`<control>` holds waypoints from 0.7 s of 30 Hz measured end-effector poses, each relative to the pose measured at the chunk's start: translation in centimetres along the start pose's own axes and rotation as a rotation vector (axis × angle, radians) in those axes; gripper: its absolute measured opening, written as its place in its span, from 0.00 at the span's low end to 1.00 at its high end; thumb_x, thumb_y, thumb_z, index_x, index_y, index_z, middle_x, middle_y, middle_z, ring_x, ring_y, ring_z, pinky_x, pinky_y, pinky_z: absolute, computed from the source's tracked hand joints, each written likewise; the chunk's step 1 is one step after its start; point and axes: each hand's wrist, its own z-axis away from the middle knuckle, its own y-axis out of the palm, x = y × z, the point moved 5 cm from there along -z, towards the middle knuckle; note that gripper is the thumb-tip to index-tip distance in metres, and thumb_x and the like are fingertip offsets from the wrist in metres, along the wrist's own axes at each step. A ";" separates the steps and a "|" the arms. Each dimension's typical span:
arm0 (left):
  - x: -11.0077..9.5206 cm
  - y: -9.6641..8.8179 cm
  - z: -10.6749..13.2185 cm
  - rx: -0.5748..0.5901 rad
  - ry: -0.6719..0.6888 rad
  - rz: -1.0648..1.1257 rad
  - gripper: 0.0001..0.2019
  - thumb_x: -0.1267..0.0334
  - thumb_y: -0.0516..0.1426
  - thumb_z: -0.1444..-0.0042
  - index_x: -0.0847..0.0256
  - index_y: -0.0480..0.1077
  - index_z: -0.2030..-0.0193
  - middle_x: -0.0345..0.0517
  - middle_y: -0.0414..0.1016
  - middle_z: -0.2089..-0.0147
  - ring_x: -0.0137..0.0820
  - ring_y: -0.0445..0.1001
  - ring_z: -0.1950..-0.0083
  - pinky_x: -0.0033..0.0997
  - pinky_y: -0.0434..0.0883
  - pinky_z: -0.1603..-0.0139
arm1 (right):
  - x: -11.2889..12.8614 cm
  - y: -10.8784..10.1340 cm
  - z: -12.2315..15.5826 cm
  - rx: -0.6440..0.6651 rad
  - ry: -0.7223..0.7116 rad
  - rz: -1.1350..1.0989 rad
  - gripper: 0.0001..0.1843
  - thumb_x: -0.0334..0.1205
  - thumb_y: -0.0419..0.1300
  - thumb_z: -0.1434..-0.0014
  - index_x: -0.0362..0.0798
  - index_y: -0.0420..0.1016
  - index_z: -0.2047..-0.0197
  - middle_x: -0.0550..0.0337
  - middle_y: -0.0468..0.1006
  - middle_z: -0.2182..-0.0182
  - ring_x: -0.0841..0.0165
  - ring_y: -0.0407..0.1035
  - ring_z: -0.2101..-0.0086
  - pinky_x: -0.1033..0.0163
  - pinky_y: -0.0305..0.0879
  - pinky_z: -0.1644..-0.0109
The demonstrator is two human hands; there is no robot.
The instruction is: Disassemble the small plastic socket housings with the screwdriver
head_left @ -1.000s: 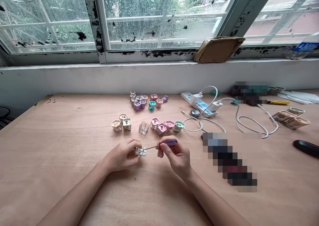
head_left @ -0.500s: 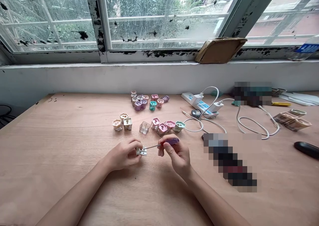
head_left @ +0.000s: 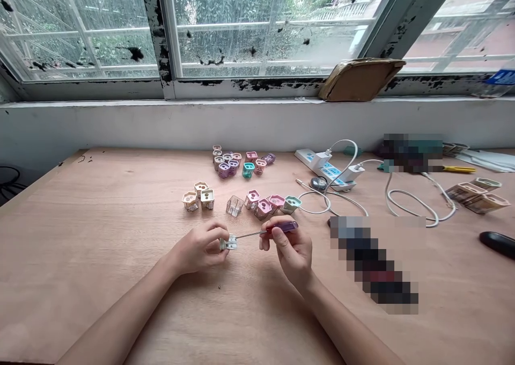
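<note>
My left hand [head_left: 205, 249] is closed, pinching a small pale pencil sharpener [head_left: 229, 242] whose metal blade part faces right. In my closed right hand [head_left: 290, 249] is a screwdriver [head_left: 249, 234] with a purple-red handle, held nearly level. Its tip is at the sharpener's right edge; whether they touch I cannot tell. A tiny screw-like bit [head_left: 219, 286] lies on the table below my left hand. Just beyond the hands stand a clear empty container [head_left: 234, 206], cream sharpeners [head_left: 207, 199], pink sharpeners [head_left: 263, 207] and a mint-green one [head_left: 291, 204].
Farther back sits a cluster of purple sharpeners [head_left: 223, 169] with a teal one [head_left: 248, 169]. A power strip [head_left: 328, 170] with white cables [head_left: 317, 211] lies to the right. Beige containers [head_left: 478, 196], a black object [head_left: 498, 243] and a yellow tool [head_left: 458, 169] are at far right.
My right hand has drawn the screwdriver slightly to the right, so its tip sits farther out from the sharpener's blade part. My left hand keeps its pinch almost unmoved.
</note>
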 end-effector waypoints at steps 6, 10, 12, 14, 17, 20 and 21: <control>-0.2 -0.1 0.0 -0.026 0.033 -0.011 0.10 0.73 0.59 0.43 0.60 0.71 0.55 0.49 0.74 0.54 0.31 0.75 0.56 0.27 0.73 0.53 | 0.3 -0.2 -0.1 -0.051 -0.027 -0.044 0.07 0.44 0.63 0.32 0.49 0.76 0.58 0.60 0.77 0.68 0.72 0.71 0.78 0.65 0.69 0.75; 0.0 -0.3 0.0 -0.059 0.061 -0.029 0.10 0.74 0.60 0.42 0.61 0.72 0.54 0.49 0.74 0.54 0.31 0.76 0.56 0.27 0.73 0.53 | 0.6 -0.2 0.0 -0.059 -0.028 -0.090 0.05 0.42 0.63 0.32 0.51 0.73 0.57 0.61 0.78 0.69 0.72 0.71 0.78 0.66 0.68 0.75; 0.2 -0.5 0.0 -0.071 0.064 -0.040 0.10 0.74 0.60 0.42 0.61 0.72 0.54 0.50 0.74 0.54 0.31 0.76 0.55 0.28 0.74 0.53 | 0.6 -0.2 0.1 -0.031 -0.014 -0.104 0.05 0.41 0.64 0.32 0.51 0.74 0.57 0.61 0.79 0.70 0.71 0.71 0.78 0.66 0.69 0.75; 0.4 -0.7 0.0 -0.081 0.062 -0.046 0.10 0.73 0.60 0.42 0.61 0.73 0.54 0.50 0.74 0.54 0.32 0.77 0.55 0.29 0.74 0.53 | 0.4 0.1 0.3 0.018 0.016 -0.095 0.05 0.42 0.64 0.33 0.51 0.75 0.58 0.60 0.78 0.70 0.71 0.71 0.78 0.65 0.69 0.74; 0.8 -1.1 0.0 -0.098 0.055 -0.055 0.08 0.72 0.61 0.42 0.62 0.73 0.55 0.50 0.74 0.54 0.32 0.77 0.54 0.29 0.75 0.53 | 0.2 0.7 0.5 0.115 0.060 -0.044 0.06 0.43 0.65 0.33 0.50 0.78 0.59 0.59 0.78 0.68 0.70 0.72 0.75 0.64 0.70 0.72; 1.1 -1.4 0.0 -0.112 0.050 -0.062 0.08 0.72 0.61 0.41 0.61 0.73 0.55 0.50 0.74 0.54 0.32 0.76 0.54 0.30 0.75 0.52 | 0.4 1.3 0.6 0.205 0.076 0.000 0.09 0.45 0.66 0.35 0.48 0.79 0.64 0.59 0.74 0.69 0.71 0.69 0.75 0.65 0.67 0.72; 1.2 -1.5 0.0 -0.114 0.048 -0.063 0.08 0.72 0.60 0.41 0.61 0.73 0.55 0.49 0.74 0.54 0.32 0.76 0.54 0.30 0.75 0.51 | 0.5 1.5 0.7 0.228 0.082 0.011 0.10 0.45 0.66 0.35 0.48 0.79 0.65 0.59 0.73 0.71 0.71 0.69 0.75 0.65 0.66 0.72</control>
